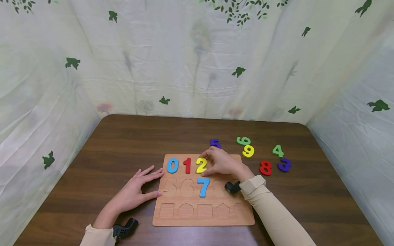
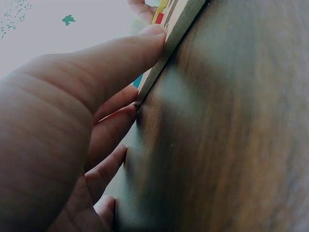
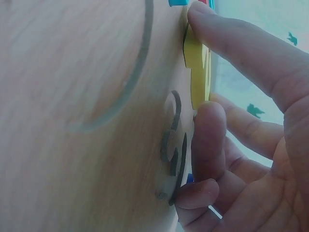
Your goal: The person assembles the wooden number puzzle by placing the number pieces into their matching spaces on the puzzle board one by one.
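A wooden number board (image 1: 175, 218) lies on the table with shaped recesses across it. In its top row are a blue 0 (image 1: 172, 165), a red 1 (image 1: 187, 165) and a yellow 2 (image 1: 201, 165). My right hand (image 1: 223, 163) pinches the yellow 2, thumb at its lower end and a finger at its top; the right wrist view shows the yellow edge (image 3: 199, 72) between them. Below it, a blue 7 (image 1: 203, 188) sits in the middle row. My left hand (image 1: 135, 189), fingers spread, touches the board's left edge with thumb and fingertips.
Behind the board lies a purple 5 (image 1: 215, 142), partly covered by the right hand. To the right are a green 6 (image 1: 243, 140), yellow 9 (image 1: 248, 151), red 8 (image 1: 265, 167), green 4 (image 1: 278, 151) and purple 3 (image 1: 284, 165). A patterned curtain (image 1: 172, 61) surrounds the table (image 1: 123, 143).
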Motion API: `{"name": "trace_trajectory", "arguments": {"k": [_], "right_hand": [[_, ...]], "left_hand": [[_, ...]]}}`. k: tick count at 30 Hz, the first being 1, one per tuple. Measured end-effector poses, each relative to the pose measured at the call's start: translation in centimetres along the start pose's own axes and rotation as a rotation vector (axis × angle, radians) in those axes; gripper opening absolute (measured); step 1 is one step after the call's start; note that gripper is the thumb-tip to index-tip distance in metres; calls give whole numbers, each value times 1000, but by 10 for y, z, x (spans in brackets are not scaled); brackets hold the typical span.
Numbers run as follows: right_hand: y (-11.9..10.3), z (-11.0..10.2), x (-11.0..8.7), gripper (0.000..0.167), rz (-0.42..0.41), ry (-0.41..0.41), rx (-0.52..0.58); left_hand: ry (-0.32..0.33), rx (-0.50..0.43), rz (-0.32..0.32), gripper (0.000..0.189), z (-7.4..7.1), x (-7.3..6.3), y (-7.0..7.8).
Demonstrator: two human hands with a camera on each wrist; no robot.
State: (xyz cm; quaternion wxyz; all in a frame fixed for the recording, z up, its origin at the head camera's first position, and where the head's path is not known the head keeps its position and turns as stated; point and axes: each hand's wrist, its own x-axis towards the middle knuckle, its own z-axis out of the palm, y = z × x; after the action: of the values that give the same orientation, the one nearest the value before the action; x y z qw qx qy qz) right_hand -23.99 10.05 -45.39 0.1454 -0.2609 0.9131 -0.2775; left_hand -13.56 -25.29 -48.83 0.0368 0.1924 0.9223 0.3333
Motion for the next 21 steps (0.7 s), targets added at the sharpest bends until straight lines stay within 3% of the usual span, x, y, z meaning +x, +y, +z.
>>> {"name": "trace_trajectory", "arguments": {"k": [21], "right_hand": [[2, -2, 1, 63, -43, 0, 14]], "left_hand": [[-1, 4, -4, 70, 0, 0, 0]]}}
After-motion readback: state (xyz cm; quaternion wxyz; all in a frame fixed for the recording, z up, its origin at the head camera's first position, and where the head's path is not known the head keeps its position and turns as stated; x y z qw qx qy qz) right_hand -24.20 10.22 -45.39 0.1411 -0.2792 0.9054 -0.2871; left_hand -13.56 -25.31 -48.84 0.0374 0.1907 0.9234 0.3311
